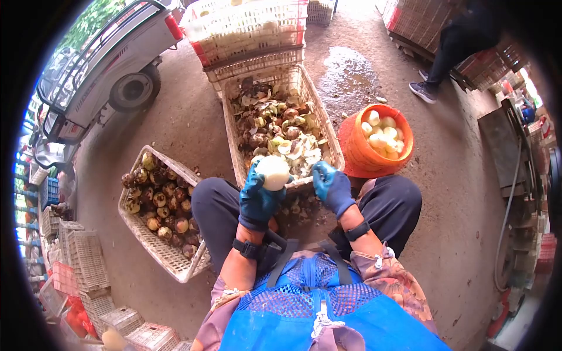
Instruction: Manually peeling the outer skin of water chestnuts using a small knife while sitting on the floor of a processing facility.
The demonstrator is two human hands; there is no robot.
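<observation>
My left hand (257,198), in a teal and dark glove, is wrapped round a peeled white round vegetable (273,173). It is held over the near edge of a crate of peelings (233,137). To its right my right hand (332,186), in a matching glove, is closed with curled fingers; what is in them, if anything, I cannot tell. Brown and pale peelings (281,126) fill much of the crate. An orange bucket (354,153) beside my right hand holds several peeled white vegetables (383,137). On the left stands a crate (170,255) of brown unpeeled vegetables (161,202).
Stacked plastic crates (252,35) stand behind the peelings crate. A parked cargo vehicle (117,64) is at the upper left. Wet floor (348,73) lies beyond the bucket. A person's leg (445,61) shows at the upper right. More crates (88,260) line the left.
</observation>
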